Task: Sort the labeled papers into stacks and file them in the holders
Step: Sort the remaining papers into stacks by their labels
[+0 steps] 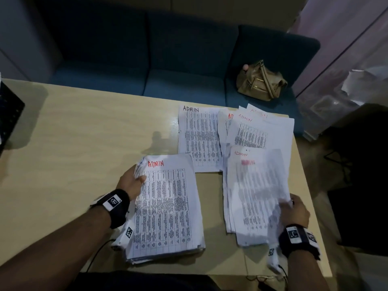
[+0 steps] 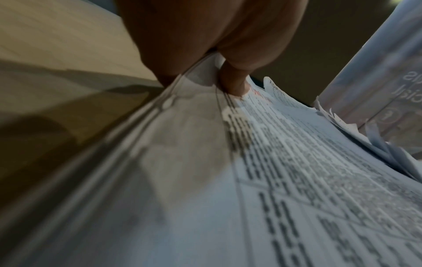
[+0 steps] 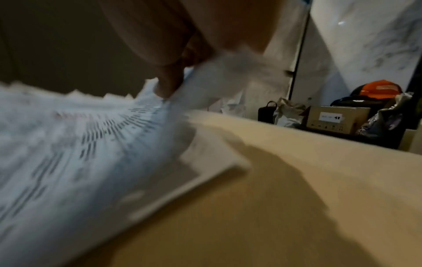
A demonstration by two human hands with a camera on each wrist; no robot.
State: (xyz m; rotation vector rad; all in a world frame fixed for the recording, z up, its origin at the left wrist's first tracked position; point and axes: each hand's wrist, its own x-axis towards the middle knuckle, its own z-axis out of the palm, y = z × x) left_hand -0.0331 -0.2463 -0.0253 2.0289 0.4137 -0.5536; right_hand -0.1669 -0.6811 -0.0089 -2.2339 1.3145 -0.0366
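A thick stack of printed sheets (image 1: pixel 165 208) (image 2: pixel 297 180), headed ADMIN in red, lies near the table's front. My left hand (image 1: pixel 134 181) (image 2: pixel 230 79) grips its upper left edge, thumb on the top sheet. To the right lies a looser pile with a blurred top sheet (image 1: pixel 258 190) (image 3: pixel 75 148), also marked ADMIN. My right hand (image 1: pixel 294 211) (image 3: pixel 169 84) pinches that sheet's right edge. More ADMIN sheets (image 1: pixel 199 135) lie fanned out behind both piles.
The papers lie on a light wooden table (image 1: pixel 84 143). A blue sofa (image 1: pixel 168 66) with a tan handbag (image 1: pixel 260 82) stands behind it. A dark mesh object (image 1: pixel 8 114) sits at the table's left edge. Bags and a cardboard box (image 3: pixel 335 117) stand on the right.
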